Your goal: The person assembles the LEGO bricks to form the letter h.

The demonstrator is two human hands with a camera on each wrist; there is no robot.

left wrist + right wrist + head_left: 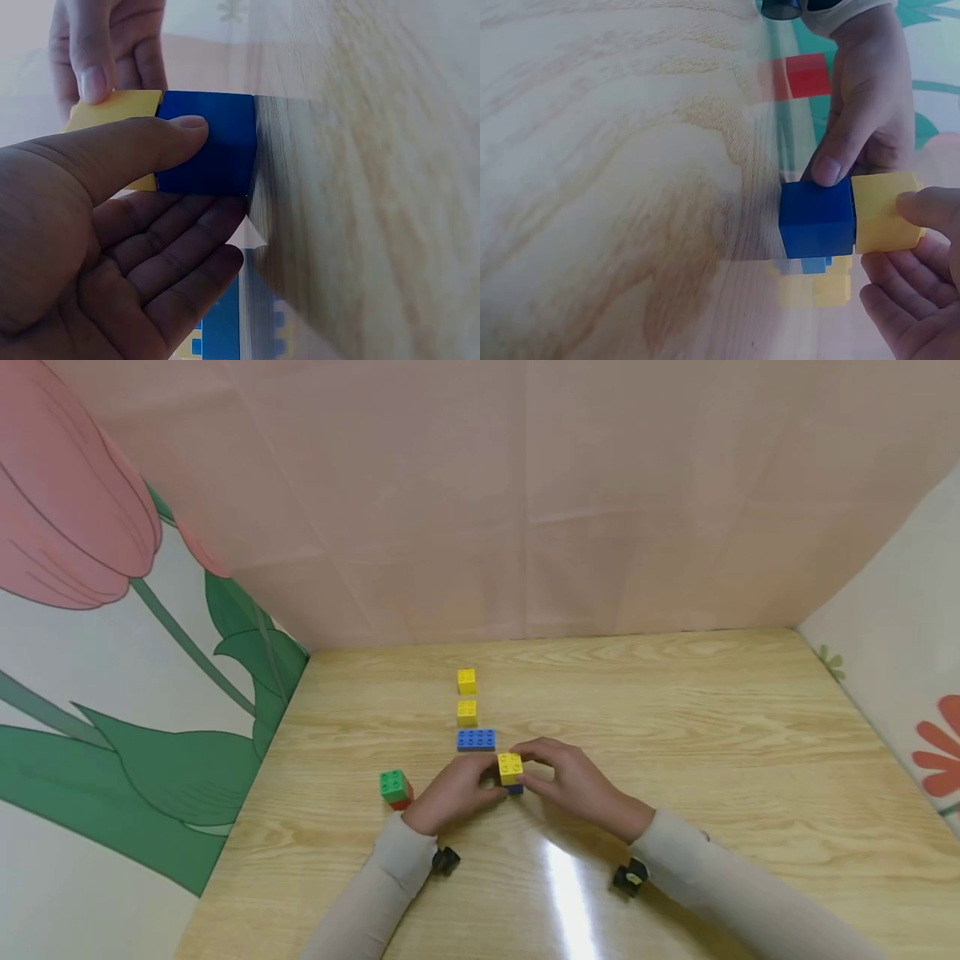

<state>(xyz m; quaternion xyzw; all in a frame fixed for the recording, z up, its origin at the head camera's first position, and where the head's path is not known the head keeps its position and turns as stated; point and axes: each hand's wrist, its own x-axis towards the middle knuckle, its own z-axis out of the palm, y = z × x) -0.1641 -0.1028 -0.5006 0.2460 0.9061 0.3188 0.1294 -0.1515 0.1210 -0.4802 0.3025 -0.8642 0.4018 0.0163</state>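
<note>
A yellow toy brick [510,767] sits on top of a dark blue toy brick [816,219], which stands on the table. My left hand [459,791] holds the blue brick between thumb and fingers; the thumb [169,142] lies across its near face in the left wrist view. From the other side my right hand [573,783] pinches the yellow brick, its thumb on one face and its fingers behind. Whether the two bricks are pressed fully together I cannot tell; a thin dark line runs between them in the right wrist view.
Left of my left hand stands a green brick [393,785] on a red brick [402,802]. Beyond the hands lie a long blue brick [476,740] and two yellow bricks, one nearer [467,713] and one farther [467,681]. A pink curtain [525,510] borders the table's far edge.
</note>
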